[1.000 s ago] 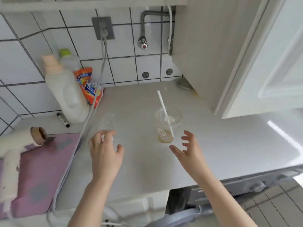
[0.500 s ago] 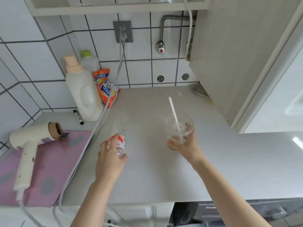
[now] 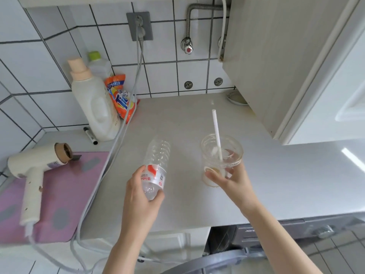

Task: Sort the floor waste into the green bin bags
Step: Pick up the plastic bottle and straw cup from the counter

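An empty clear plastic bottle (image 3: pixel 157 161) with a red and white label is lifted off the pale counter (image 3: pixel 276 184), tilted away from me; my left hand (image 3: pixel 142 196) is shut around its lower end. My right hand (image 3: pixel 231 179) grips the base of a clear plastic cup (image 3: pixel 222 153) that holds a white straw (image 3: pixel 216 127) and some brownish residue. The cup is raised slightly above a brown ring stain on the counter. No green bin bags are in view.
A white detergent jug (image 3: pixel 94 103), a green-capped bottle (image 3: pixel 96 62) and an orange detergent packet (image 3: pixel 120 97) stand at the back left wall. A hair dryer (image 3: pixel 33 171) lies on a pink mat (image 3: pixel 59 204); its grey cable (image 3: pixel 110 153) runs to the wall socket. A cabinet (image 3: pixel 276 56) hangs at right.
Both hands went from open above the counter to gripping: the left took the bottle, the right took the cup. Both items are now lifted and nearer to me.
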`<move>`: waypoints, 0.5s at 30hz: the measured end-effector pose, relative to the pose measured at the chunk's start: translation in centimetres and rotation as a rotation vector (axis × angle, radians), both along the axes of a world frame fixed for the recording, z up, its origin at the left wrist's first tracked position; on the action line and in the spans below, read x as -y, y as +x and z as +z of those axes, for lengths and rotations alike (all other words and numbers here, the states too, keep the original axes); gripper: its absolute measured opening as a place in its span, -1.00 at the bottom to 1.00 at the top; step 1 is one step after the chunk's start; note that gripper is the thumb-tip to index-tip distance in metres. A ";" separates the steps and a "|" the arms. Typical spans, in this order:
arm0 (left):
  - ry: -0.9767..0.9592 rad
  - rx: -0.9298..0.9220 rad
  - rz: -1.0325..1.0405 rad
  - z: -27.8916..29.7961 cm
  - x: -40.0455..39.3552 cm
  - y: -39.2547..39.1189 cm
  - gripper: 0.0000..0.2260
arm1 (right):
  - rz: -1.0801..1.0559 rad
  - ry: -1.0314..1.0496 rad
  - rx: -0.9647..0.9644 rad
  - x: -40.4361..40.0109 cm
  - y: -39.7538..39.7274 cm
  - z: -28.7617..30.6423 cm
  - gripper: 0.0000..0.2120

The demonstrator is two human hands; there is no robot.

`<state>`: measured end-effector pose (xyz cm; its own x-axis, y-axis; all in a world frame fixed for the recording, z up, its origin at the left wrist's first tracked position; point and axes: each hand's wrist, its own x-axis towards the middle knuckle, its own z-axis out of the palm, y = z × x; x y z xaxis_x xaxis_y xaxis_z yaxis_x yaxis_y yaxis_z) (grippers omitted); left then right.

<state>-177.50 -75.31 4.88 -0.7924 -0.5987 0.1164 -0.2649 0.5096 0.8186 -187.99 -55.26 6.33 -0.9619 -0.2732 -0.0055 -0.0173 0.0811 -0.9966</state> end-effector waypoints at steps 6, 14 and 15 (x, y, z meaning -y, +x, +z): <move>0.043 -0.058 -0.155 0.9 -1.5 2.6 -0.38 | -0.099 0.014 -0.071 -1.9 6.5 0.4 -0.42; 0.115 0.030 -0.592 0.4 -4.9 7.7 -0.41 | -0.580 0.165 -0.083 -5.9 19.8 -1.6 -0.39; 0.124 0.049 -0.656 0.1 -5.6 8.6 -0.40 | -0.651 0.188 -0.067 -6.5 21.7 -2.1 -0.37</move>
